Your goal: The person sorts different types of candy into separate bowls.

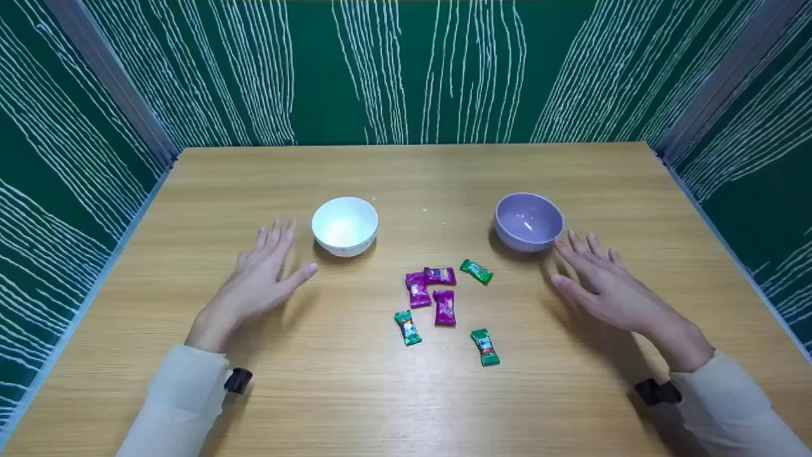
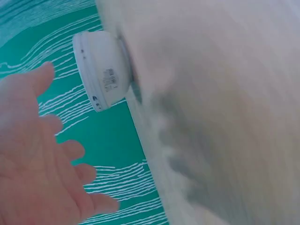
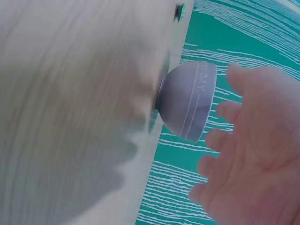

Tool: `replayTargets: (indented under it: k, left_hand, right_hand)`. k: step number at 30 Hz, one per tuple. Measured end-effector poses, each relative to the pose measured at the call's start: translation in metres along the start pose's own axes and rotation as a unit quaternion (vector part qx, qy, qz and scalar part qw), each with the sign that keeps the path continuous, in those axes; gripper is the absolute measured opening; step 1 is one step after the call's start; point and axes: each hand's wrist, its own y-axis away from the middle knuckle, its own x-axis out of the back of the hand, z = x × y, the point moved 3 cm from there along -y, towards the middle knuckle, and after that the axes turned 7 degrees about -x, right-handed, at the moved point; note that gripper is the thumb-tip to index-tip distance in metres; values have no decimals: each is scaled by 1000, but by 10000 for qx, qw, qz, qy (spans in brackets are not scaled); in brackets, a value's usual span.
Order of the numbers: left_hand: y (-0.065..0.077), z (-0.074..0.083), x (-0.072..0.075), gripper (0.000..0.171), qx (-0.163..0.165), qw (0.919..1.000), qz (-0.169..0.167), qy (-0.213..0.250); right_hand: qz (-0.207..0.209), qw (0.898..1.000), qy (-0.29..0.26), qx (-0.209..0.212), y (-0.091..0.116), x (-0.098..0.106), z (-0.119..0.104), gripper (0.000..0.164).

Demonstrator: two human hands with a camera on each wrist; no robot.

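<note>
My left hand hovers over the table with fingers spread, to the left of a white bowl. In the left wrist view the same white bowl shows a small printed label on its side. On the other side, my right hand is held out with straight fingers, its fingertips close to the rim of a purple bowl. Raised lettering runs along the purple bowl in the right wrist view. Both hands hold nothing. Between them lie purple-wrapped candies and green-wrapped candies, three of each.
Light wood covers the tabletop. Green panels with white streaky lines stand behind it and along both sides, with grey posts at the corners. A dark strap piece sits at the left cuff.
</note>
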Motion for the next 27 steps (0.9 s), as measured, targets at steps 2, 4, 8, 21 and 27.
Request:
replayTargets:
  k: [2,4,8,21,27]
  left_hand:
    - [-6,1,4,107,-27,9979,129,641]
    - [-12,2,7,113,12,9920,210,1244]
    - [-28,0,9,114,283,9733,320,2254]
    - [-72,-9,-10,122,1079,9108,245,3977]
    - [-82,-10,-19,127,922,9143,261,3937]
  right_hand:
    - [-47,9997,-194,109,0,2,-4,76]
    - [-102,9992,-342,194,0,4,-9,77]
    - [-176,9972,-616,385,0,3,-20,75]
    - [-1579,9672,-1634,1136,4,-21,-47,68]
    - [-2319,9443,-1807,1479,-1,-35,-59,66]
